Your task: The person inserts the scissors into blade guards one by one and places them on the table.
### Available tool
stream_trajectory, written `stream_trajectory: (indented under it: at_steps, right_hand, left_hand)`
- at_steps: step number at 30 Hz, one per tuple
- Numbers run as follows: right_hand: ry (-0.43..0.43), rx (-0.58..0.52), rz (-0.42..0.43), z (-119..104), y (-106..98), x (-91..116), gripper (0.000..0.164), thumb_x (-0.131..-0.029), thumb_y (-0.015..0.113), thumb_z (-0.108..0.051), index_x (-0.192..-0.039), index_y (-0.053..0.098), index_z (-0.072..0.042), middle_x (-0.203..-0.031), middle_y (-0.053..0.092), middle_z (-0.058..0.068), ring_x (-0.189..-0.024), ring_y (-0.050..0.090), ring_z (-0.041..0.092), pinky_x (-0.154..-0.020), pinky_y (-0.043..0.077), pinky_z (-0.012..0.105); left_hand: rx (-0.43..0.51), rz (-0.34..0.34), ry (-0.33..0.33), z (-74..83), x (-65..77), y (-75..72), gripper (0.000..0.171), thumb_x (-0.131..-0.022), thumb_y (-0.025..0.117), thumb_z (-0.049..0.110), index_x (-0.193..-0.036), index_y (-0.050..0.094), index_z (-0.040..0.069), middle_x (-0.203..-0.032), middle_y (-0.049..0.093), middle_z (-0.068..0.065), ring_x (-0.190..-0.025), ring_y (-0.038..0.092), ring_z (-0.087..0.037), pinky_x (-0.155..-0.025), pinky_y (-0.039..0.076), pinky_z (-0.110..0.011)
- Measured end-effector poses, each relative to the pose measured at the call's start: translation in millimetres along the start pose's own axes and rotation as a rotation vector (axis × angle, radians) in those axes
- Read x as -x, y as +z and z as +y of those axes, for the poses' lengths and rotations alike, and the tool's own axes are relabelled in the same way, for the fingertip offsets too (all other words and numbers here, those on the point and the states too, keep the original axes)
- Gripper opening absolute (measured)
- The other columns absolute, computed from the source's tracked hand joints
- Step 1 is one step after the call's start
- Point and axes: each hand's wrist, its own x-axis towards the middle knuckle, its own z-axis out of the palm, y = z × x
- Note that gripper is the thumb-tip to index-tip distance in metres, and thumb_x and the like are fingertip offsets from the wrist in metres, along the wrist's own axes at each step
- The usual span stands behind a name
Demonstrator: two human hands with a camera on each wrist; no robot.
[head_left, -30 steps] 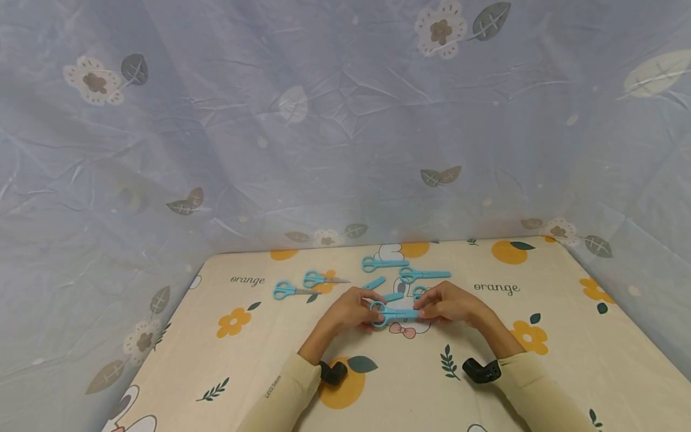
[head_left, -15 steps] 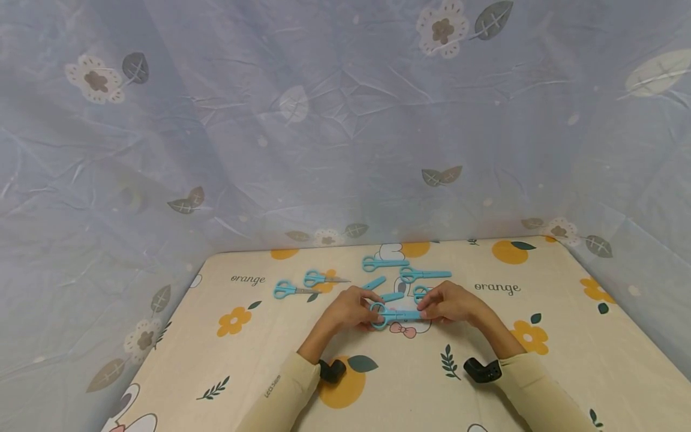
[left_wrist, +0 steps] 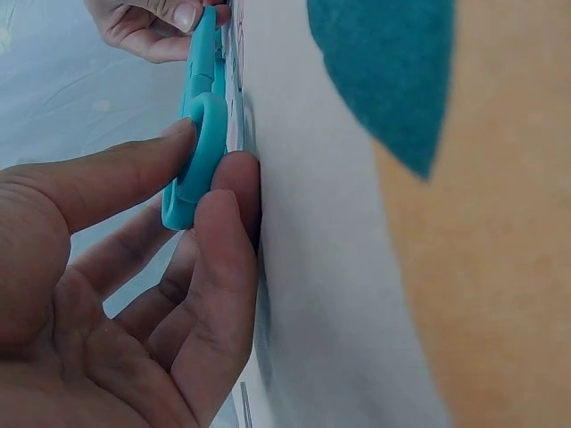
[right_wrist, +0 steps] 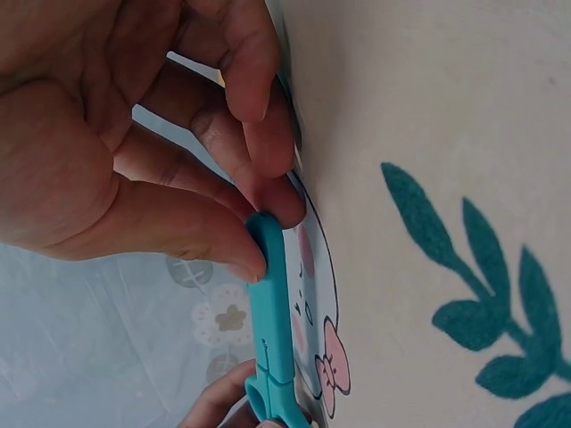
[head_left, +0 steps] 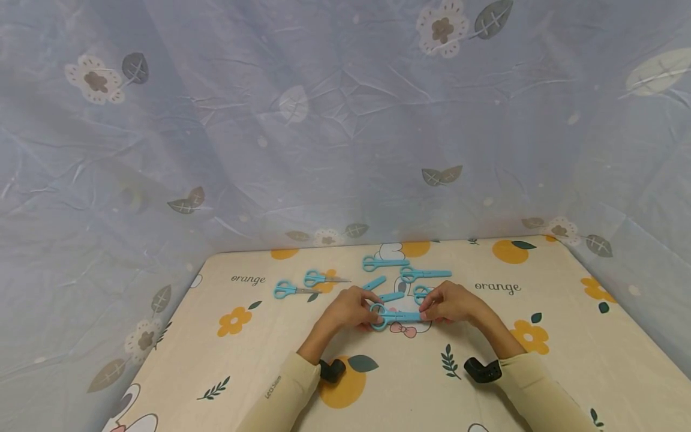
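Light-blue scissors (head_left: 396,316), their blades covered by a matching cap (right_wrist: 273,308), lie level between my two hands, low over the tablecloth. My left hand (head_left: 351,309) pinches the finger loops (left_wrist: 210,134) between thumb and fingers. At the other end, my right hand (head_left: 450,302) holds the tip of the cap between thumb and fingertips. Just behind my left fingers are two loose blue caps (head_left: 375,282). Another pair of scissors (head_left: 421,294) shows its loops beside my right fingers, its far part hidden by that hand.
Two capped scissors (head_left: 425,274) lie farther back. To the left, two uncapped scissors (head_left: 297,291) point their bare blades rightward. The table has a cream cloth (head_left: 259,360) printed with oranges and leaves. A grey-blue patterned curtain (head_left: 345,150) hangs behind and at both sides.
My right fingertips and the cap end have shifted very slightly to the right and nearer to me. The left hand keeps its pinch; the other scissors and caps have not moved.
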Motion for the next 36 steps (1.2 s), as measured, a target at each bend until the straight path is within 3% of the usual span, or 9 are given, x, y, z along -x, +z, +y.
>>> stream_trajectory:
  at_steps: [12,17,23,28,36]
  right_hand:
    - [0.021,0.03,0.015,1,0,-1,0.014,-0.089,0.086,-0.017,-0.099,0.083,-0.009,-0.073,0.064,-0.002,-0.069,0.056,0.016,-0.06,0.048,0.028]
    - [0.026,0.034,0.019,1,1,-1,0.012,-0.089,0.086,-0.016,-0.099,0.083,-0.009,-0.073,0.063,-0.001,-0.069,0.056,0.017,-0.06,0.048,0.028]
    - [0.016,0.039,0.016,-1,-1,-1,0.011,-0.091,0.085,-0.016,-0.099,0.083,-0.009,-0.074,0.065,-0.002,-0.07,0.057,0.017,-0.06,0.049,0.028]
    - [0.001,0.026,0.002,-1,0,-2,0.013,-0.092,0.084,-0.016,-0.102,0.082,-0.008,-0.08,0.068,-0.002,-0.073,0.058,0.017,-0.062,0.05,0.028]
    - [-0.085,0.002,-0.011,0,-2,-2,0.016,-0.094,0.083,-0.016,-0.107,0.082,-0.007,-0.083,0.07,-0.002,-0.073,0.056,0.016,-0.059,0.048,0.027]
  left_hand:
    - [-0.052,-0.013,0.04,-1.8,-0.2,-5.0,0.036,-0.09,0.086,0.011,-0.125,0.079,0.007,-0.076,0.073,-0.001,-0.06,0.072,-0.017,-0.054,0.054,-0.022]
    - [-0.117,-0.031,0.068,0.1,2.0,-9.7,0.038,-0.092,0.085,0.016,-0.128,0.078,0.01,-0.086,0.075,-0.005,-0.062,0.07,-0.016,-0.059,0.052,-0.023]
    - [-0.238,-0.032,0.109,3.7,5.5,-16.5,0.042,-0.09,0.088,0.025,-0.129,0.079,0.014,-0.117,0.079,-0.015,-0.085,0.073,-0.017,-0.08,0.059,-0.035]
    - [-0.278,-0.034,0.114,1.5,4.9,-19.1,0.042,-0.089,0.089,0.029,-0.127,0.08,0.016,-0.12,0.08,-0.014,-0.101,0.073,-0.023,-0.081,0.06,-0.036]
    - [-0.283,-0.034,0.103,0.2,5.2,-21.9,0.042,-0.09,0.088,0.032,-0.129,0.08,0.018,-0.121,0.08,-0.009,-0.102,0.072,-0.02,-0.079,0.059,-0.033]
